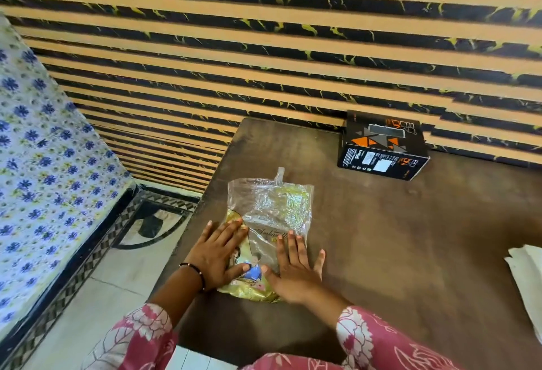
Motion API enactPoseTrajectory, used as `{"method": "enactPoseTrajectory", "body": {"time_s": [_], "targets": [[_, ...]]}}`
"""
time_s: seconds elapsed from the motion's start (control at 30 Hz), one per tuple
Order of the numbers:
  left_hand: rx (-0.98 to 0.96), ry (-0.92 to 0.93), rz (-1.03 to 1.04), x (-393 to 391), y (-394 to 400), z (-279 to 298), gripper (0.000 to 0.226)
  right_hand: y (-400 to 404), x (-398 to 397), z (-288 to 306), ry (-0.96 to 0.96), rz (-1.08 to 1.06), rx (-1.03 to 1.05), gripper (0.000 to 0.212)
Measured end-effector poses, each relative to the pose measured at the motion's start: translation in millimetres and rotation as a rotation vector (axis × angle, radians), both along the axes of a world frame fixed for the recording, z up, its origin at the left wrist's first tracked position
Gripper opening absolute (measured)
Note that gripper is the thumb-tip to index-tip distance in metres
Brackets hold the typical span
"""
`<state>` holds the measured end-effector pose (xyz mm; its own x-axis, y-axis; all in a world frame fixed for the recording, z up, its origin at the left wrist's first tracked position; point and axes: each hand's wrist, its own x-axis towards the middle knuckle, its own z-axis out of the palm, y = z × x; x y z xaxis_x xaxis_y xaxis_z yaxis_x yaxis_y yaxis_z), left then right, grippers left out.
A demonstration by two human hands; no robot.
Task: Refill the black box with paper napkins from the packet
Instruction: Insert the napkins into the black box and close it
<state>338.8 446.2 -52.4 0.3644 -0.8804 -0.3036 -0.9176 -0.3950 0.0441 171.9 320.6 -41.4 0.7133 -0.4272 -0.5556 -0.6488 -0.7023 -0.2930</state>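
A flat, clear plastic packet (271, 211) with a gold printed lower half lies on the dark brown table (396, 223). It looks nearly flat. My left hand (218, 255) rests palm down on its lower left part. My right hand (296, 270) presses palm down on its lower right edge, fingers spread. The black box (381, 145) with orange triangles stands at the back of the table against the wall, well beyond both hands. White paper napkins (528, 284) lie at the table's right edge, partly cut off by the frame.
A striped black and tan wall (264, 47) runs behind the table. A bed with a blue flowered sheet (44, 164) stands to the left, across a strip of tiled floor (117, 281).
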Motion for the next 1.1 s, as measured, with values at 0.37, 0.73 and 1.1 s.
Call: {"method": "enactPoseTrajectory", "body": {"time_s": [0.37, 0.73, 1.1], "targets": [[-0.370, -0.125, 0.126, -21, -25, 15, 0.069, -25, -34, 8, -0.575, -0.086, 0.025, 0.083], [-0.619, 0.412, 0.169, -65, -124, 51, 0.072, -104, -118, 33, -0.725, -0.735, 0.342, 0.050], [-0.543, 0.608, 0.403, -78, -279, 67, 0.068, -242, -124, 60, -0.924, -1.043, 0.505, 0.056]]}}
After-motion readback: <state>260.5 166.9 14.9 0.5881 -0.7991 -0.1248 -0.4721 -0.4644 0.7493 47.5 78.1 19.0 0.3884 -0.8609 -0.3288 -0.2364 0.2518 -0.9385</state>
